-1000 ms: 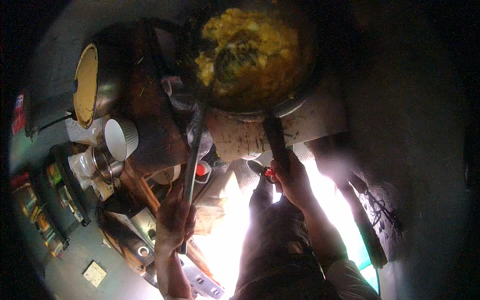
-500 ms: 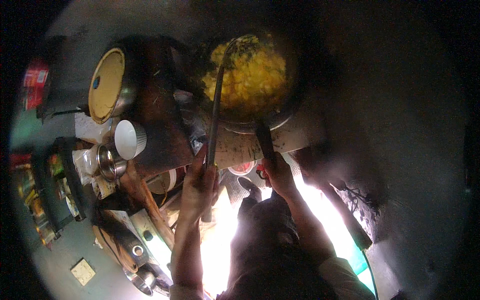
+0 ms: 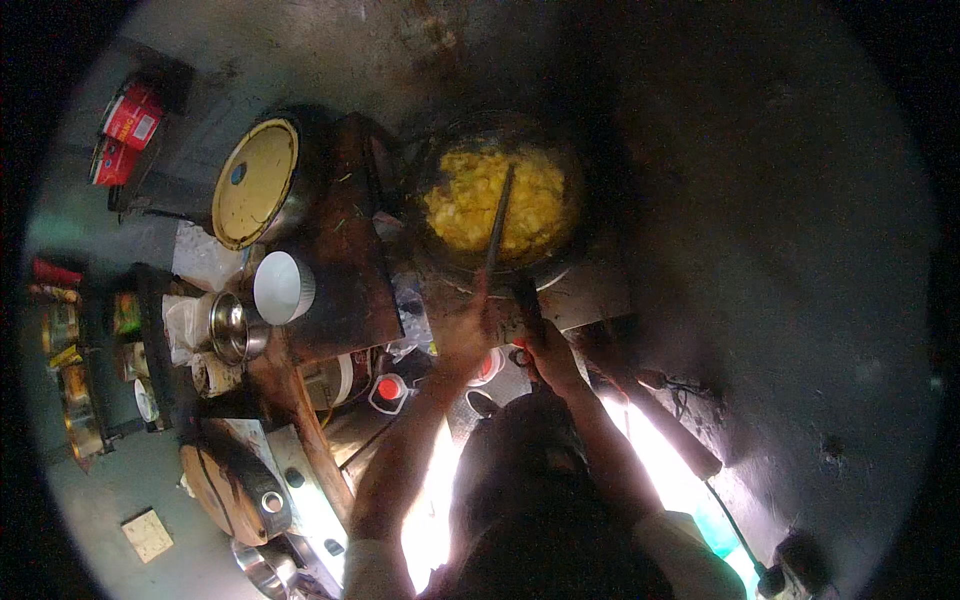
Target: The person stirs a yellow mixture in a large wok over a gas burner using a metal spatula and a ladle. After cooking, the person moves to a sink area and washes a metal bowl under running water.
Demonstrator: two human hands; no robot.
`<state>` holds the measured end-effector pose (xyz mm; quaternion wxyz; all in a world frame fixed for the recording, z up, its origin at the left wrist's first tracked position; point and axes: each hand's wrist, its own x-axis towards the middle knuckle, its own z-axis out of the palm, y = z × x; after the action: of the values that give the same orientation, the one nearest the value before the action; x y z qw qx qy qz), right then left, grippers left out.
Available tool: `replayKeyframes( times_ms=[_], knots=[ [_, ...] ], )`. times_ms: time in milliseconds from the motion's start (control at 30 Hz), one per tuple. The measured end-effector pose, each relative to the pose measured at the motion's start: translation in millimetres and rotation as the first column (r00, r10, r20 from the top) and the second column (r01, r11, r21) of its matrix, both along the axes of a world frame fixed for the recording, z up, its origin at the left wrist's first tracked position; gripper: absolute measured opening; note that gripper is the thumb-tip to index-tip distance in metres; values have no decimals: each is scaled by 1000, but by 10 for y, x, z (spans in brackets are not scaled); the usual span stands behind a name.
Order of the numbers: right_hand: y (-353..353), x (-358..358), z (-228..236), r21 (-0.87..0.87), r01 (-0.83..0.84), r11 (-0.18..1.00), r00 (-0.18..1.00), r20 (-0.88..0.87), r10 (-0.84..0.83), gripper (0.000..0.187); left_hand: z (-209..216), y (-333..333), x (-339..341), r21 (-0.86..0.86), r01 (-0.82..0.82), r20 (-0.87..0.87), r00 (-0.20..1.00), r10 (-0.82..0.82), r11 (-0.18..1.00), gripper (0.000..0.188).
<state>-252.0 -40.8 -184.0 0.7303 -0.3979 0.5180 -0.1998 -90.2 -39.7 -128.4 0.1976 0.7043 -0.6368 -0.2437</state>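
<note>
A dark round pan [image 3: 578, 215] sits on the stove at the back centre. Yellow chunks of food [image 3: 465, 210] cover its bottom, looking like pieces of potato. My left hand [image 3: 468, 338] is closed around the long handle of a spatula [image 3: 499, 222]; its far end reaches into the food, where the blade cannot be made out. Close by on the right, my right hand [image 3: 550, 358] grips the pan's dark handle [image 3: 527, 297].
Left of the pan, a dark table [image 3: 345, 240] bears a pot with a cream lid [image 3: 258, 185]. A white bowl [image 3: 285, 287] and a steel bowl [image 3: 236, 330] stand nearer me. Below is a red-capped container [image 3: 388, 390]. A grey wall [image 3: 780, 260] rises on the right.
The spatula has swung from the left side of the pan to the middle of the food, my left hand moving right and forward with it. My right hand stays on the handle. The view has shifted.
</note>
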Motion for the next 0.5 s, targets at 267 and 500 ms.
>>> replayKeyframes(
  times_ms=[267,500],
  knots=[
    [-22,18,16,102,19,995,998,52,-25,20,1271,278,1677,345,173,734,562,-381,922,83],
    [14,97,159,39,125,991,991,49,-127,19,816,-310,984,389,-9,581,779,-238,921,68]
  ],
)
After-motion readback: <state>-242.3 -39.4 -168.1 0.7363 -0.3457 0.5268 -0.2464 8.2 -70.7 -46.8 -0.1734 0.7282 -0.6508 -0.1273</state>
